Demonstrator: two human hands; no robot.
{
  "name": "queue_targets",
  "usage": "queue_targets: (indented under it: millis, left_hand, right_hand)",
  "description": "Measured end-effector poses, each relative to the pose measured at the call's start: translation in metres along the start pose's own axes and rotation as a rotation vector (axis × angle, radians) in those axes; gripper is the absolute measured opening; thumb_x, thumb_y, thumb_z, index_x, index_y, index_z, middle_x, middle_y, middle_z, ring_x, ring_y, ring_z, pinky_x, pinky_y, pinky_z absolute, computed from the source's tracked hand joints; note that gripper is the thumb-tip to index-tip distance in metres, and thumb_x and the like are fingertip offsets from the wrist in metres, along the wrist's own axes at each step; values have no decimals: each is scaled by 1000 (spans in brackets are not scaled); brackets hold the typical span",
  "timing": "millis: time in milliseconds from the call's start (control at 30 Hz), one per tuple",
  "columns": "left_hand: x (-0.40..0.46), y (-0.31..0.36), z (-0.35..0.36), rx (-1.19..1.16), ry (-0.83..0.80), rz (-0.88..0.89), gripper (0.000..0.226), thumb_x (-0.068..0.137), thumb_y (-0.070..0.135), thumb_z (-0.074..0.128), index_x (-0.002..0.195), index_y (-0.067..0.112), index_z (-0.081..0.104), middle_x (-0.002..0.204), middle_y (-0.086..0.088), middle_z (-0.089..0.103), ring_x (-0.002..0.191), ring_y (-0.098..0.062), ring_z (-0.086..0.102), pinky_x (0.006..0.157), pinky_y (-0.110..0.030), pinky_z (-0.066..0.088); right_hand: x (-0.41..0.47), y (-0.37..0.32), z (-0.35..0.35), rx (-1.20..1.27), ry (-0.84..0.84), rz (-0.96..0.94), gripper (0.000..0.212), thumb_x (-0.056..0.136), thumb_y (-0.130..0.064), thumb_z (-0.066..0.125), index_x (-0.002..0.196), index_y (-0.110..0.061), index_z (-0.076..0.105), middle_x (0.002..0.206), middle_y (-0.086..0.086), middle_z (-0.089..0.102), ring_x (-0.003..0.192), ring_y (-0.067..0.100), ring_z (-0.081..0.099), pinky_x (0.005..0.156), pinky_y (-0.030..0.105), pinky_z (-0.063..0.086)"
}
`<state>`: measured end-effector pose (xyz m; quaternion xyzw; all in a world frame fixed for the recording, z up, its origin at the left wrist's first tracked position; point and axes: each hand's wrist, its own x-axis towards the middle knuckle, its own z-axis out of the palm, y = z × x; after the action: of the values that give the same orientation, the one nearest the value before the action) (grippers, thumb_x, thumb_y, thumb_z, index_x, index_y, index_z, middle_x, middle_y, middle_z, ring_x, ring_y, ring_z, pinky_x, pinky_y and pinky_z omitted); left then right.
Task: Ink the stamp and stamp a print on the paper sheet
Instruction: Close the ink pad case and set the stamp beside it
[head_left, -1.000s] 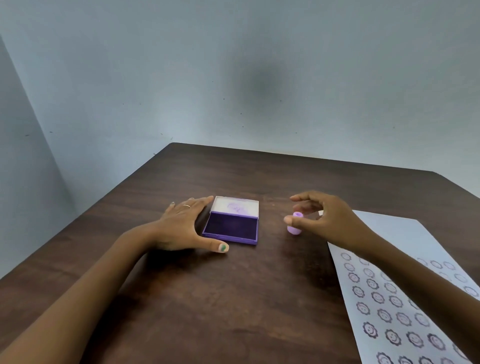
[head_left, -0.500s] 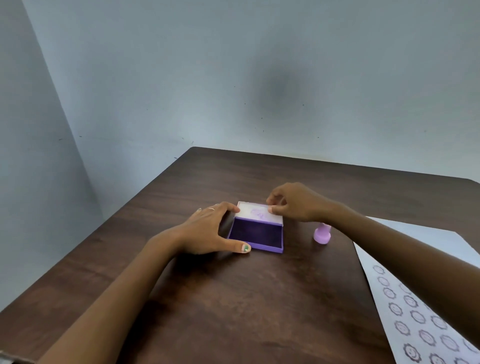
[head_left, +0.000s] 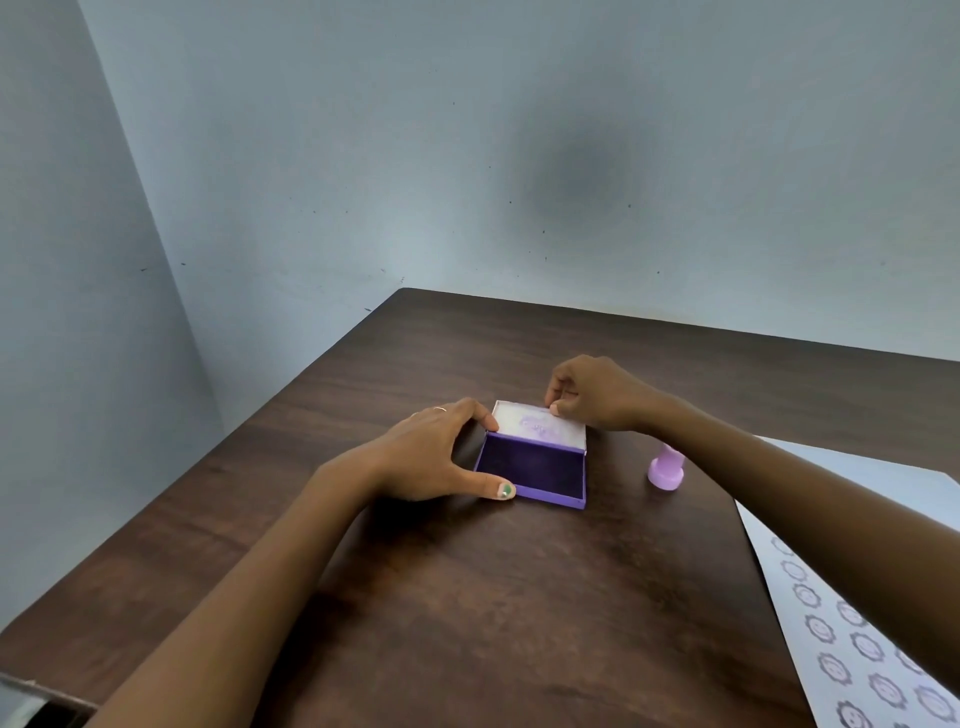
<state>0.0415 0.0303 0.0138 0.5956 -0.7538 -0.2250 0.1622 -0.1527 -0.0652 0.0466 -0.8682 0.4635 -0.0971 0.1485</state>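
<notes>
Here, open purple ink pad (head_left: 531, 470) at centre frame, both hands on it.

Dark inked bed facing up, white-lined lid (head_left: 540, 425) tipped back at the far edge. Right hand (head_left: 597, 396) over the lid's upper edge, fingers (head_left: 555, 409) pinched shut on that edge. Left hand (head_left: 434, 451) spread open against the pad's left side, thumb at the near corner, forefinger at the far corner, bracing rather than gripping. Lilac stamp (head_left: 665, 467) standing untouched just right of the pad, partly behind the right forearm. Paper sheet (head_left: 852, 618) at lower right, well apart, covered with rows of round prints. All on the dark wooden counter (head_left: 467, 597).
</notes>
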Motion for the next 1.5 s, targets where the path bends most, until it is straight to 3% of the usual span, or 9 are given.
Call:
queue_targets:
  millis: [167,300,433,567,767,1033,1267,1500]
  left_hand:
    - [-1,0,-1,4,-15,-9,64,66,63,69,117,39,39,113,14,44,104,-10,44,85,-27,38]
    - [-3,-1,-1,-37,-3,-40,80,62,63,72,126,36,32,129,5,45,116,-13,44,98,-33,39]
    - [-4,0,-1,-98,-27,-67,113,60,62,74,144,31,5,153,7,29,139,-16,27,114,-39,24]
    - [-3,0,1,-67,-41,-82,117,63,63,71,147,30,-2,155,10,23,142,-18,17,114,-35,13]
    - [0,-2,1,-63,-42,-68,108,63,65,71,146,34,8,154,7,26,138,-19,25,112,-39,24]
    - [-2,1,0,-22,-43,-58,80,68,62,68,132,29,34,132,5,46,121,-18,40,98,-34,37]
    - [-4,0,2,-45,-1,-7,70,69,55,72,128,32,43,130,11,47,120,-13,40,103,-33,33]
    - [-4,-5,2,-59,-7,-11,72,63,60,74,125,40,43,138,14,41,120,-9,34,94,-27,30]
  right_hand:
    - [-2,0,-4,17,-20,24,11,86,-11,58,93,-6,65,104,10,66,87,15,54,69,24,40]
    - [-6,-2,-11,56,8,0,11,86,-10,57,89,-6,67,92,6,65,81,13,54,58,16,39]
    - [-11,-4,-17,113,66,-22,8,85,-11,59,84,-8,66,88,3,65,74,9,55,58,16,39]
    - [-19,-8,-21,179,118,-33,6,85,-12,60,85,-9,66,86,2,65,71,7,55,58,18,42]
    - [-39,-16,-23,263,151,-63,3,85,-16,60,85,-14,63,87,5,68,79,16,62,65,23,48]
    - [-72,-27,-5,170,232,-148,6,85,-22,61,87,-25,66,84,-10,67,76,-1,59,60,8,41]
    - [-100,-32,26,38,310,-264,16,85,-17,60,98,-13,68,94,4,67,87,18,59,78,31,46]
    - [-109,-29,42,-10,339,-285,20,85,-18,60,103,-12,67,100,3,65,94,17,53,80,30,43]
